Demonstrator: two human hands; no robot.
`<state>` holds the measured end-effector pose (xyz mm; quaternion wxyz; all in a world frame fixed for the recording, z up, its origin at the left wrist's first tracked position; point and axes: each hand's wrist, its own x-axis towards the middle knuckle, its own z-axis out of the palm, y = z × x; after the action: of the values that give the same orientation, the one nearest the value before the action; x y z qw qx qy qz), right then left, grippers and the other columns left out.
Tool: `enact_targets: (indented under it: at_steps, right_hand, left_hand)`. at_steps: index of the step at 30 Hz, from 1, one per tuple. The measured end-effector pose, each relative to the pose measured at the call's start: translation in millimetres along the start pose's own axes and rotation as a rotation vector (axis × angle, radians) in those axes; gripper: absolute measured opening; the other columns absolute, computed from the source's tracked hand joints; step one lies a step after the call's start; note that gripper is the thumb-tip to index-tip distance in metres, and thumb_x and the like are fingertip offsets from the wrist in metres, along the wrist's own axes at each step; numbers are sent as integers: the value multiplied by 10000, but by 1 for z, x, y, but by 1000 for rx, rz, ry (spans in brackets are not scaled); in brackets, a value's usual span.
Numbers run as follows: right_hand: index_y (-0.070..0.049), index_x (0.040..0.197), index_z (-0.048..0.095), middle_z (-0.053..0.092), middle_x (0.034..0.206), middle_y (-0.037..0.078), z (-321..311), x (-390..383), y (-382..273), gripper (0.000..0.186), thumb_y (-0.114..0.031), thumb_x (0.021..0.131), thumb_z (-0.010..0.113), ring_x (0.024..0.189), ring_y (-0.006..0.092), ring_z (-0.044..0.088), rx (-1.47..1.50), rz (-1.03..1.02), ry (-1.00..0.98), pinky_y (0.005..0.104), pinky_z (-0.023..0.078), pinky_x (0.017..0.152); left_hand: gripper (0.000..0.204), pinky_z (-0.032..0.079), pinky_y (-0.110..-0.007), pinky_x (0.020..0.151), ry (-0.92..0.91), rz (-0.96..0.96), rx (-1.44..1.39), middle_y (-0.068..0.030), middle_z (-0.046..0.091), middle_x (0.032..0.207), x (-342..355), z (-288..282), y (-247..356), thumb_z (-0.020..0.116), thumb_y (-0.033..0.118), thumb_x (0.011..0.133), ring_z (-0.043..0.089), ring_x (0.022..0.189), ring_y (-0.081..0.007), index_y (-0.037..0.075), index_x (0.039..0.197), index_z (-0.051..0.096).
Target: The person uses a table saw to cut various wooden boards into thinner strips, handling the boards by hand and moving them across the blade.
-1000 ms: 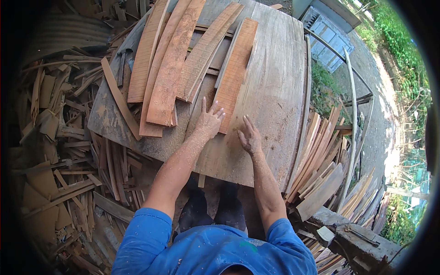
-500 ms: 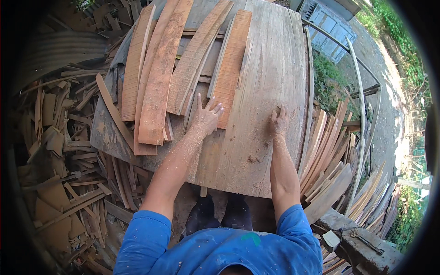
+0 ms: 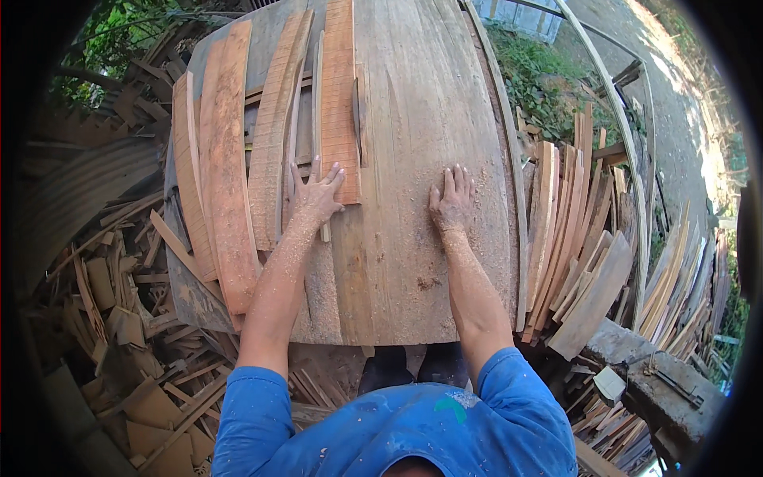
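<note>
My left hand point(image 3: 318, 195), fingers spread, rests at the near end of an upright-grained reddish board point(image 3: 340, 103), its fingertips on the board and the narrow strips beside it. My right hand point(image 3: 451, 203) lies palm down on the bare sawdust-covered wooden tabletop point(image 3: 413, 111), right of that board, with fingers stretched out. Both forearms are dusted with wood shavings. To the left of my left hand, several long, slightly curved planks point(image 3: 226, 151) lie side by side, some over thinner crosspieces.
Scrap wood point(image 3: 135, 350) is piled at the left by corrugated sheeting point(image 3: 95, 215). Stacked boards point(image 3: 560, 238) stand at the right along a frame of poles point(image 3: 616, 103). A concrete beam point(image 3: 660, 374) is at lower right, a pale panel point(image 3: 524, 17) and plants point(image 3: 532, 79) beyond.
The view has swung, so the tabletop and planks sit more upright in it. My right hand moved rightward away from the reddish board onto bare tabletop; my left stays at the board's near end.
</note>
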<state>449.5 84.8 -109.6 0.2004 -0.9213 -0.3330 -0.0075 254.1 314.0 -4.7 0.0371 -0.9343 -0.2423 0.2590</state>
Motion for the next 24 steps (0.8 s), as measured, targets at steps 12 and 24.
enact_targets:
  at_steps: [12, 24]
  right_hand:
    - [-19, 1440, 480, 411, 1548, 142, 13, 31, 3, 594, -328, 941, 567, 1465, 296, 335, -54, 111, 27, 469, 214, 1230]
    - [-20, 1452, 463, 393, 1559, 144, 3, 40, -1, 604, -317, 937, 575, 1482, 298, 306, -53, 138, -52, 478, 203, 1235]
  left_hand:
    - [939, 11, -685, 1206, -28, -24, -2, 90, 257, 1647, 61, -28, -24, 711, 569, 763, 100, 1552, -281, 262, 1566, 332]
    - [936, 65, -714, 1191, -19, -52, 59, 103, 228, 1655, 140, -54, -54, 690, 571, 783, 102, 1553, -269, 282, 1579, 292]
